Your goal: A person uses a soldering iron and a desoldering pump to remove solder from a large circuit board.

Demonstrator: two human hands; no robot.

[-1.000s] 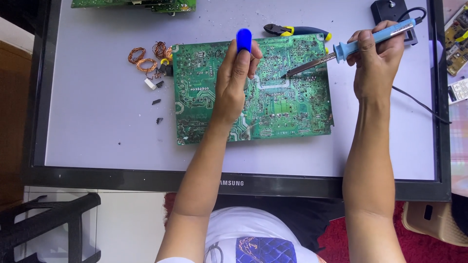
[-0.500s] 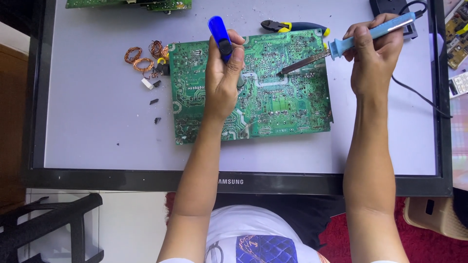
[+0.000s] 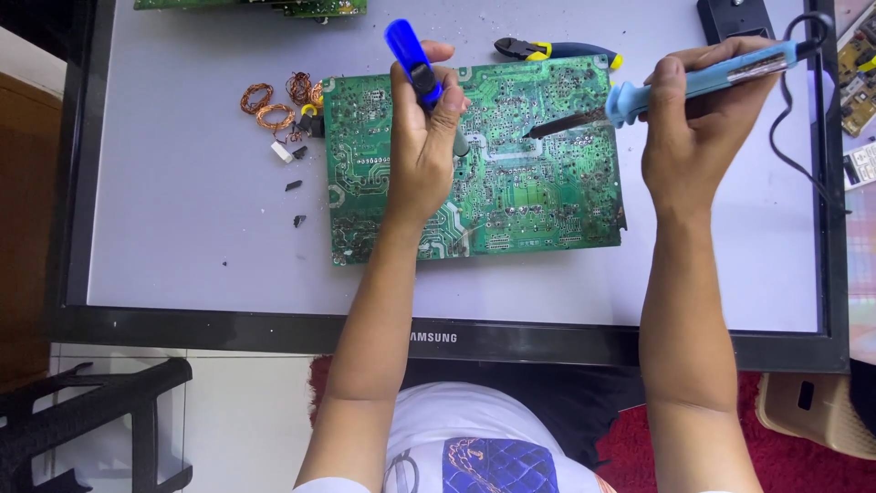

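While the circuit board (image 3: 538,196) lies under both hands, a desoldering pump (image 3: 415,59) is gripped by the left hand (image 3: 424,146), a soldering iron (image 3: 693,82) by the right hand (image 3: 698,137); pads may be scorched if heat is held overlong.

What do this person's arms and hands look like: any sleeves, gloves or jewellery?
Both forearms are bare to the bottom edge of the view. The left hand and right hand wear no gloves, rings or watch. No sleeve shows.
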